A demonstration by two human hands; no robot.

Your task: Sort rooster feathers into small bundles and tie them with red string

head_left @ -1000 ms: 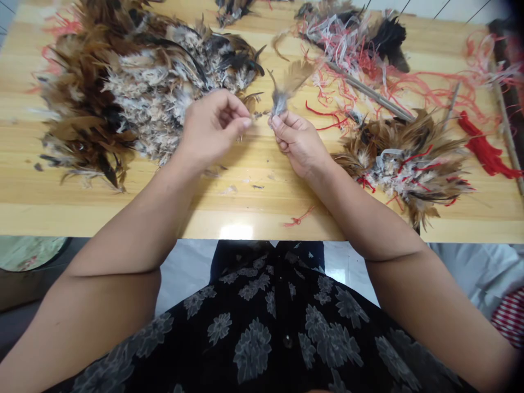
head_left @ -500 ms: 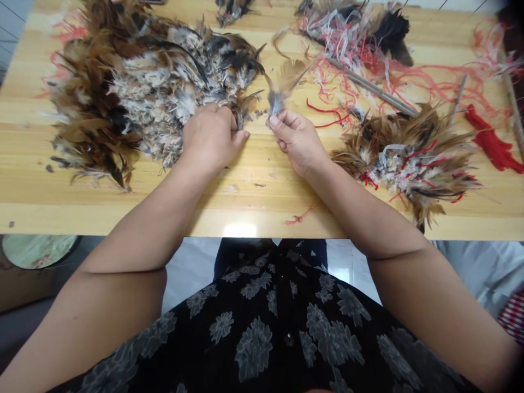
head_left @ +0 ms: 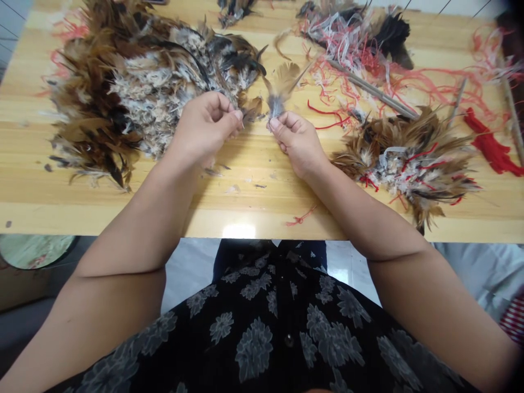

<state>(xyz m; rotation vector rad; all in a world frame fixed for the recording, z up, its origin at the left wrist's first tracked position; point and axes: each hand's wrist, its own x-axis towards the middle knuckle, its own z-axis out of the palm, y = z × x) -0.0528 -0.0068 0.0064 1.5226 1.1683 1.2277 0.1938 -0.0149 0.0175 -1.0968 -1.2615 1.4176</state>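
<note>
My right hand [head_left: 301, 139] pinches a small bunch of brown and grey feathers [head_left: 281, 93] by the base, between thumb and fingers, with the tips fanned upward. My left hand [head_left: 210, 125] is closed in a pinch just to the left of it, raised a little over the edge of a large pile of feathers [head_left: 151, 87]. A brown feather [head_left: 252, 107] shows at its fingertips and appears to be held there; its base is partly hidden by the thumb. The two hands are apart.
At right lies a heap of brown feathers tied with red string [head_left: 409, 158]. Beyond it are tangled pink and white strips [head_left: 347, 38], a thin stick [head_left: 376, 93] and a red yarn bundle [head_left: 491, 142]. The wooden table's [head_left: 123, 218] front edge is close to me.
My left hand has lifted from the edge of the large pile, its fingers now pinched together with a feather at the tips. My right hand stays nearly in place with its feathers.
</note>
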